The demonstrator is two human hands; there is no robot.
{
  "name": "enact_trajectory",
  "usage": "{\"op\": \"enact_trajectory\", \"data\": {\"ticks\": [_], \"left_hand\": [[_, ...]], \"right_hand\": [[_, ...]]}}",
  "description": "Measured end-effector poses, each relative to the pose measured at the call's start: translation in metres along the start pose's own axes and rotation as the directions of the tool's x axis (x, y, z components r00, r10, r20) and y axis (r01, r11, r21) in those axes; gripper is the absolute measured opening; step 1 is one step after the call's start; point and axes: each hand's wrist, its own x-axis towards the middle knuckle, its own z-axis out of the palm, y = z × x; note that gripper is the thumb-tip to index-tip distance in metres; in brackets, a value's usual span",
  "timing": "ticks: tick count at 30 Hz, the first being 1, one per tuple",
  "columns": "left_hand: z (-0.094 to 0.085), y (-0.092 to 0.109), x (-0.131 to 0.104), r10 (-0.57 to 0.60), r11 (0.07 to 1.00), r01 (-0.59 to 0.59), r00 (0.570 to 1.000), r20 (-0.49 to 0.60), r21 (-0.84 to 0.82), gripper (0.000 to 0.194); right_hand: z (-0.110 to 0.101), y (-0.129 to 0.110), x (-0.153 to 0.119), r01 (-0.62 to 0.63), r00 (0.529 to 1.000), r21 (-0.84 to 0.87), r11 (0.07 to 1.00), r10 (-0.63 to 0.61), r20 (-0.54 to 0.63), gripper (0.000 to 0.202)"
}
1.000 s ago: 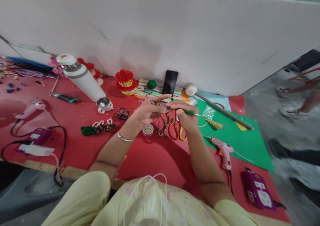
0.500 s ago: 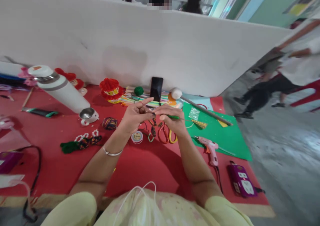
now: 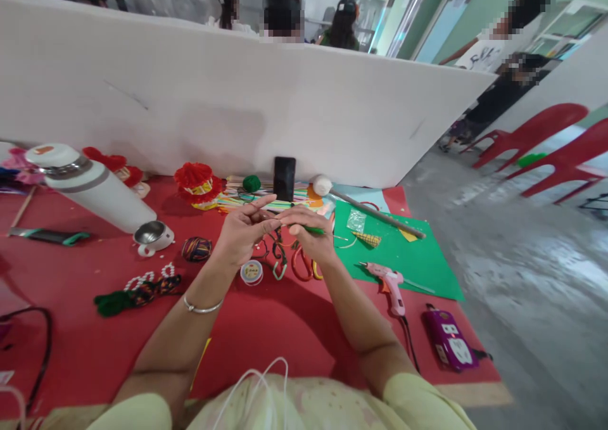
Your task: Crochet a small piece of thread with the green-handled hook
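My left hand [image 3: 242, 230] is closed in a pinch on something too small to make out, its fingertips meeting those of my right hand. A thin tool with a green handle [image 3: 314, 230] lies in my right hand [image 3: 311, 230], its metal shaft pointing right. Dark and multicoloured yarn [image 3: 279, 245] hangs below the fingers. Just under the hands are a round spool [image 3: 251, 271] and scissors with red and yellow handles [image 3: 301, 264]. To the left lie a multicoloured yarn ball [image 3: 196, 249] and a dark green yarn piece [image 3: 114, 303] with white beads.
Around the red table [image 3: 266, 328] are a white bottle [image 3: 114, 196], a metal cup [image 3: 152, 237], a phone [image 3: 284, 178], a grey stick [image 3: 380, 213], a pink glue gun [image 3: 388, 283] and a purple power box [image 3: 449, 338]. Behind the white partition [image 3: 313, 107] are several people.
The head view has turned, so the table's things appear shifted left and the red chairs show more fully. My hands stay together, with the green-handled tool still in my right hand.
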Motion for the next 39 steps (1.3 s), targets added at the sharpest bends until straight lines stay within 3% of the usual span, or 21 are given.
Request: {"op": "enact_trajectory", "data": {"ticks": [5, 11, 19, 25, 29, 36, 39], "left_hand": [[0.002, -0.004, 0.000, 0.032, 0.999, -0.032, 0.999, -0.002, -0.016, 0.063], [0.001, -0.006, -0.002, 0.090, 0.996, -0.090, 0.995, -0.034, -0.003, 0.060], [0.002, -0.002, -0.005, 0.116, 0.993, -0.116, 0.992, -0.049, 0.015, 0.068], [0.005, -0.001, -0.006, 0.115, 0.993, -0.116, 0.993, -0.017, -0.038, 0.077], [0.004, -0.005, -0.006, 0.145, 0.988, -0.147, 0.988, -0.046, -0.042, 0.076], [-0.004, -0.005, -0.004, 0.028, 0.991, -0.027, 1.000, 0.004, -0.134, 0.070], [-0.004, -0.002, -0.003, 0.031, 0.990, -0.031, 1.000, 0.001, -0.140, 0.064]], "right_hand": [[0.001, -0.001, -0.001, 0.056, 0.998, 0.014, 0.998, -0.056, -0.008, 0.022], [0.003, -0.006, -0.002, 0.050, 0.998, -0.073, 0.996, -0.053, -0.042, 0.029], [0.001, -0.006, -0.005, 0.061, 0.997, -0.072, 0.996, -0.058, 0.054, 0.033], [0.010, -0.009, -0.009, 0.158, 0.979, -0.235, 0.959, -0.183, -0.085, 0.028], [0.012, -0.009, -0.010, 0.212, 0.961, -0.315, 0.925, -0.255, -0.103, 0.025], [0.012, -0.003, -0.009, 0.205, 0.966, -0.213, 0.955, -0.233, -0.115, 0.028], [0.010, -0.003, -0.007, 0.176, 0.974, -0.148, 0.973, -0.194, -0.117, 0.026]]}}
